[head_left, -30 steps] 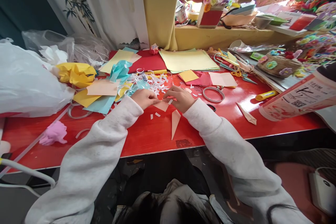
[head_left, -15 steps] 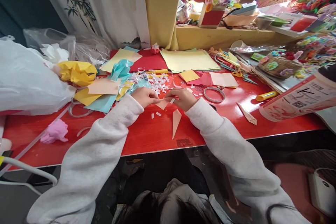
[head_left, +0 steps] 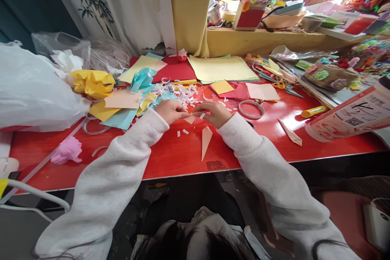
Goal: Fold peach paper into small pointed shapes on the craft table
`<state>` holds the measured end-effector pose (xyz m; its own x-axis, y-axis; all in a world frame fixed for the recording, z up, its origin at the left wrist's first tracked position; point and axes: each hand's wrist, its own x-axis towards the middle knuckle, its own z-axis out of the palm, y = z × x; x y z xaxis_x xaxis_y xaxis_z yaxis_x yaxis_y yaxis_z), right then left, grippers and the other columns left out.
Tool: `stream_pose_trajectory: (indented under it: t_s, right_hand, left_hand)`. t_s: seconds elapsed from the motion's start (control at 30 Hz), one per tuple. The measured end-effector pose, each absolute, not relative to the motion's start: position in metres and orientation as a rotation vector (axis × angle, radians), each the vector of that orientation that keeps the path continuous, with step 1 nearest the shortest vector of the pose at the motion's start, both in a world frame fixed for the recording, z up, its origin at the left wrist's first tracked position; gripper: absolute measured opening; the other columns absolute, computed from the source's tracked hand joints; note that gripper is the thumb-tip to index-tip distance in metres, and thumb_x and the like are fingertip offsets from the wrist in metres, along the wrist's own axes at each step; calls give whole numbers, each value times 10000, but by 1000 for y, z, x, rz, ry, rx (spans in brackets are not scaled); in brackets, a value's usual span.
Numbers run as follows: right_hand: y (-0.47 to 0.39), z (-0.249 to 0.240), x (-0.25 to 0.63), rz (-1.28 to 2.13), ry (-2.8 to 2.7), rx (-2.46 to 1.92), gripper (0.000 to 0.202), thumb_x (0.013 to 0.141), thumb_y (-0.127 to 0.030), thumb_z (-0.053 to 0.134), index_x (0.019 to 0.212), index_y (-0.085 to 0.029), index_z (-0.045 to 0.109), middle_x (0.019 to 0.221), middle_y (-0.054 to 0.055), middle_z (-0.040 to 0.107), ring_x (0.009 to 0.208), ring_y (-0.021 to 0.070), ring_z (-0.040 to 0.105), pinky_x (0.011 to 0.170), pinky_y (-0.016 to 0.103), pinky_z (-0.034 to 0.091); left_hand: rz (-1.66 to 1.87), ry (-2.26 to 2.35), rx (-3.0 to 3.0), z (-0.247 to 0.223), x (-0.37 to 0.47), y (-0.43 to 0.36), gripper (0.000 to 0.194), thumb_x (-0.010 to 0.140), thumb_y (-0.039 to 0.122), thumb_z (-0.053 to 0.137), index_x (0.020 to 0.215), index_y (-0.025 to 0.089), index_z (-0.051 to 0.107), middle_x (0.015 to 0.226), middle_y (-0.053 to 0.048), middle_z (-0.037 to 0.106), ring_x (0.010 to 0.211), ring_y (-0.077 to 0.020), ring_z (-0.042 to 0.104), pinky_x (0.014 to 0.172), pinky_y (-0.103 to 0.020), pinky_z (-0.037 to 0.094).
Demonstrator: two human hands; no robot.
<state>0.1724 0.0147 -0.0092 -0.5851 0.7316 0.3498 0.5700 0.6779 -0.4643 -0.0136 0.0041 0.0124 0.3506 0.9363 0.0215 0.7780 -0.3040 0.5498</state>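
Observation:
My left hand (head_left: 171, 111) and my right hand (head_left: 214, 113) meet above the red table, fingertips pinched together. Between them is a small piece of peach paper (head_left: 190, 119), partly hidden by the fingers. Just under my right hand a white paper scrap (head_left: 202, 116) shows; whether it touches the fingers I cannot tell. Closer to the table's front edge lies a folded peach paper, long and pointed (head_left: 206, 143). A similar folded paper spike (head_left: 290, 132) rests further right.
Shredded white paper (head_left: 185, 95) is heaped behind my hands. A roll of clear tape (head_left: 251, 109) lies to the right, near a yellow glue stick (head_left: 315, 111) and a tilted pink-and-white cup (head_left: 350, 113). Coloured sheets (head_left: 224, 69) lie at the back; a white plastic bag (head_left: 36, 89) bulges at left.
The whole view has shifted slightly, so things appear a little further right. Both hands stay pinched on the peach paper, with only slight finger movement.

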Motion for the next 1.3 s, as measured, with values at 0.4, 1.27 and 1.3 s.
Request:
stream_pose_trajectory:
  t_s: [0.4, 1.27, 1.3]
  right_hand:
    - [11, -7, 170, 472, -2298, -1033, 170, 710, -288, 551, 744, -141, 631, 696, 36, 622, 619, 104, 525, 606, 230, 402]
    - [6, -14, 164, -61, -1932, -1200, 160, 806, -286, 424, 761, -181, 537, 779, 46, 609, 696, 150, 534, 743, 303, 346]
    - [6, -13, 164, -68, -1927, -1210, 176, 811, -297, 416, 756, -181, 537, 763, 47, 604, 691, 149, 531, 748, 305, 344]
  left_hand:
    - [464, 1484, 2208, 14, -12, 3, 212, 668, 367, 567, 704, 178, 655, 709, -9, 607, 675, -129, 515, 609, -241, 362]
    - [1103, 1237, 1903, 4, 20, -15, 236, 702, 374, 544, 757, 161, 630, 763, -17, 598, 681, -115, 497, 632, -249, 392]
    - [1113, 1232, 1909, 6, 19, -15, 230, 698, 369, 550, 745, 159, 630, 755, -17, 597, 667, -112, 495, 622, -246, 394]
